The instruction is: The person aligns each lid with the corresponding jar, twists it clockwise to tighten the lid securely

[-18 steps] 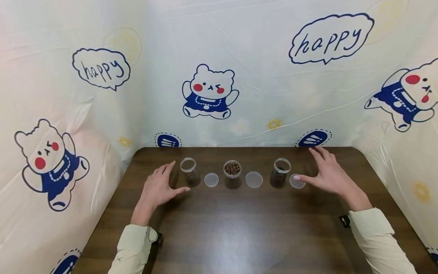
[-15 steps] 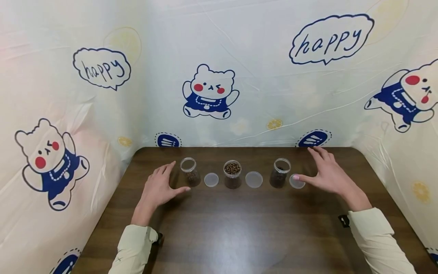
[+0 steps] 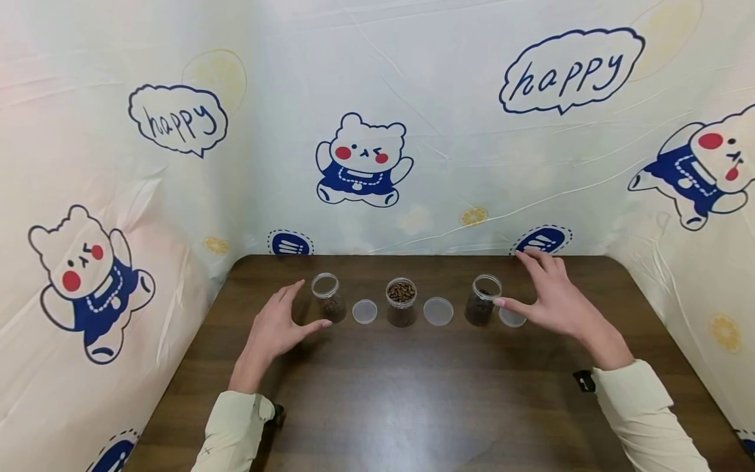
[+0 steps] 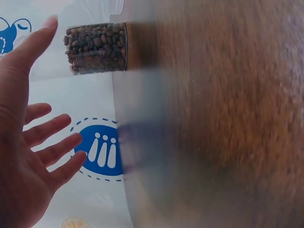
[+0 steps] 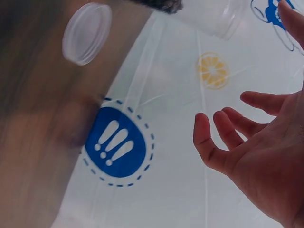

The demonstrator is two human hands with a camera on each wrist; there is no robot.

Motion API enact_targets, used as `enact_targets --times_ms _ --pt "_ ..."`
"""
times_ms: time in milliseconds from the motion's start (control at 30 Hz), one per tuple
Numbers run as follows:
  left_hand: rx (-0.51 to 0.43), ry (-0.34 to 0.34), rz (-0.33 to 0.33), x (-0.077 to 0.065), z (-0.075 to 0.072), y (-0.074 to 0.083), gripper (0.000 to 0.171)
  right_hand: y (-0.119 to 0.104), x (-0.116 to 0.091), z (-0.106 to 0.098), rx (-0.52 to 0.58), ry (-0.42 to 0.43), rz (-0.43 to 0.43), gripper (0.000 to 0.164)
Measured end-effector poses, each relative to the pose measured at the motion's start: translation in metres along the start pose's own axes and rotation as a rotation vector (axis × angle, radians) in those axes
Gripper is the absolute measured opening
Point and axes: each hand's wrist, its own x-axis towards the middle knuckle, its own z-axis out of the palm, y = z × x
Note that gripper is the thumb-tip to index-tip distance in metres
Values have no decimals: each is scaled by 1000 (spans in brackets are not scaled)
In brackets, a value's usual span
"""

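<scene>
Jar of beans right of left grip — dark-filled jar left of right grip — both grips spread wide.

On the surface, in one row from left to right: left jar, left lid, middle jar, middle lid, right jar, right lid. Beans fill the middle jar. A sheet hangs behind the surface.

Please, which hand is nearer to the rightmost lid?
Right: the right hand is near the rightmost lid, its thumb partly hiding it; the left hand is beside the leftmost bean jar.
</scene>
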Motion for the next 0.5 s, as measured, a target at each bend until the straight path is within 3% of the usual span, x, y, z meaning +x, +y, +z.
enact_targets --times_ms 200,500 --pt "-20 23 5 -1 2 3 119 -14 5 3 23 57 -85 94" --pt "-84 12 -17 0 4 9 118 -33 13 9 66 23 -106 90"
